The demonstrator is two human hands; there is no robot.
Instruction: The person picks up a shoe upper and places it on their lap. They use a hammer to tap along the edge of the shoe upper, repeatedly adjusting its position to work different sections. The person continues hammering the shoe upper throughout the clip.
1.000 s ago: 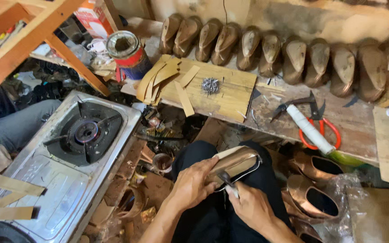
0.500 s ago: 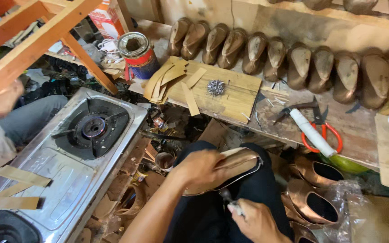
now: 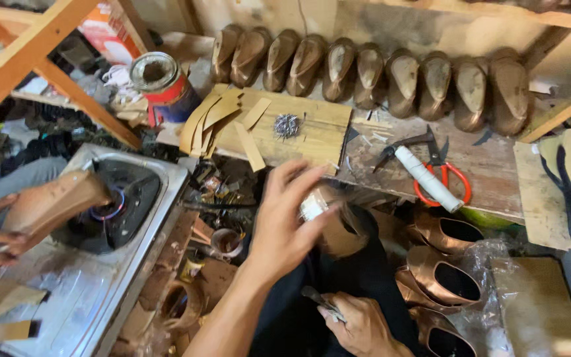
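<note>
A glossy, copper-coloured shoe is gripped by the left hand. A dull metal tool is held by the right hand. Rough bare wood is seen in the board, brushed steel in the stove.

Stove left of lap; scissors on bench right; shoe lasts in row behind

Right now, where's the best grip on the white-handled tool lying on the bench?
Probably the white handle, mid-length, fingers across its width from above. It lies flat and angled, its dark metal head up-left; the orange-handled scissors crowd its lower end, so stay above them.
</note>
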